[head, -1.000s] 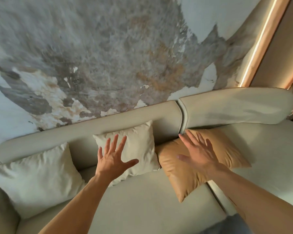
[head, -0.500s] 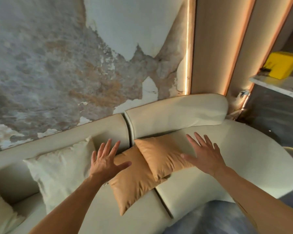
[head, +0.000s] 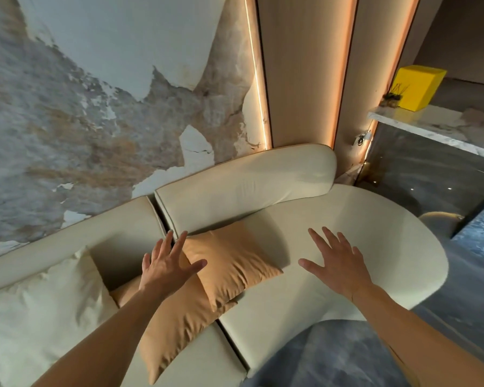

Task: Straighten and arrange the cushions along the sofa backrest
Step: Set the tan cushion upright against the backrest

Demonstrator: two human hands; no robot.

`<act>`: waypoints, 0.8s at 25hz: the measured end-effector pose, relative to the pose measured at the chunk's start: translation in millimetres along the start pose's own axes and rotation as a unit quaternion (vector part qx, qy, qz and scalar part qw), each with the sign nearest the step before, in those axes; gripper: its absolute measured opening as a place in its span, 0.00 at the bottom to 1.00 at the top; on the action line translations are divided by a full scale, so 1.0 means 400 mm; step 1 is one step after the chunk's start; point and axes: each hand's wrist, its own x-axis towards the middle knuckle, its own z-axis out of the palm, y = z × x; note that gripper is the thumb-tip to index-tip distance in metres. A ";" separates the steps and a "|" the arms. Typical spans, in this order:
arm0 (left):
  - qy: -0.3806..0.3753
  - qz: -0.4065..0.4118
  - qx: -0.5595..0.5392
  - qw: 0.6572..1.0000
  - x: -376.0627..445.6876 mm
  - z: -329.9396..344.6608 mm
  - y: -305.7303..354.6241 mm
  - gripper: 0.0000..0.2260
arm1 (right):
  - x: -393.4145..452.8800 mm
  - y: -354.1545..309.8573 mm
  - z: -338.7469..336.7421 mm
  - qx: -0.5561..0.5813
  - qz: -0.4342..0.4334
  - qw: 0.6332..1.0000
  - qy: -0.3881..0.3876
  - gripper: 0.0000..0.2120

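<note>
Two tan cushions lie on the cream sofa seat (head: pixel 347 219). The upper tan cushion (head: pixel 235 261) lies flat near the backrest (head: pixel 243 188) and overlaps the lower tan cushion (head: pixel 176 325), which slants toward the seat's front edge. A cream cushion (head: pixel 42 303) leans against the backrest at the left. My left hand (head: pixel 168 266) hovers open, fingers spread, over the left edge of the tan cushions. My right hand (head: pixel 336 263) is open over the bare seat, to the right of the upper tan cushion.
The sofa ends in a rounded seat at the right. Behind it are a marbled wall (head: pixel 95 107) and wooden panels with light strips (head: pixel 305 79). A marble ledge (head: pixel 430 132) at the right holds a yellow box (head: pixel 417 88). Blue carpet (head: pixel 333 358) lies below.
My view has swung right along the sofa. Both open hands moved right with it: the left from the cream cushion to the tan cushions, the right off the tan cushion to bare seat.
</note>
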 end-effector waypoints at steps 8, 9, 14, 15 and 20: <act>-0.015 -0.038 -0.020 0.999 0.246 0.083 0.071 0.45 | 0.281 0.016 0.025 -0.009 -0.020 0.998 -0.056 0.42; -0.016 -0.046 -0.021 0.999 0.267 0.089 0.063 0.45 | 0.317 0.012 0.034 -0.003 -0.022 0.998 -0.063 0.40; -0.025 -0.111 -0.036 0.993 0.340 0.104 0.025 0.45 | 0.483 -0.019 0.065 0.010 -0.064 0.995 -0.077 0.39; -0.024 -0.125 -0.037 0.991 0.346 0.111 0.020 0.45 | 0.513 -0.025 0.072 0.014 -0.075 0.994 -0.079 0.39; -0.005 -0.194 -0.058 0.979 0.351 0.145 0.033 0.45 | 0.682 -0.020 0.104 0.012 -0.138 0.984 -0.111 0.41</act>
